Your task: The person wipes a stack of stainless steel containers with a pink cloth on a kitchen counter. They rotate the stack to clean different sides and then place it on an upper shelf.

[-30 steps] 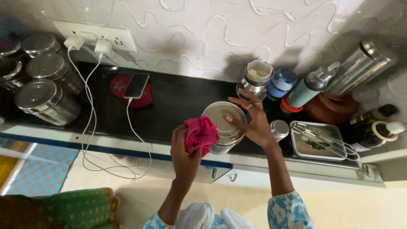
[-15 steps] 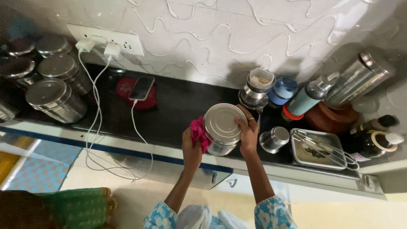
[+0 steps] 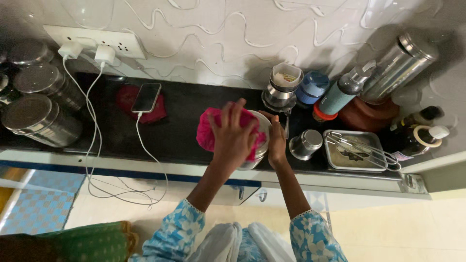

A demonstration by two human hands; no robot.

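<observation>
Wiping a steel container with a pink cloth

Pressing flat on top of a round steel container, the pink cloth covers most of its lid, so only the right rim and a bit of the side wall show. Left hand lies spread over the cloth, fingers splayed, palm down, holding it against the lid. Right hand is cupped against the container's right side, grip closed on the wall to steady it. Container sits at the front edge of the black bench, about midway along it. Wipe looks underway on the top; side wall seems not covered yet, though the hands hide too much of it to be sure.

Just right: small steel cup, then a steel tray with a wire utensil. Behind: lidded jar, blue-capped jar, teal bottle, tall steel flask. Left: phone on a red pad, charging by white cable; steel canisters at far left.
</observation>
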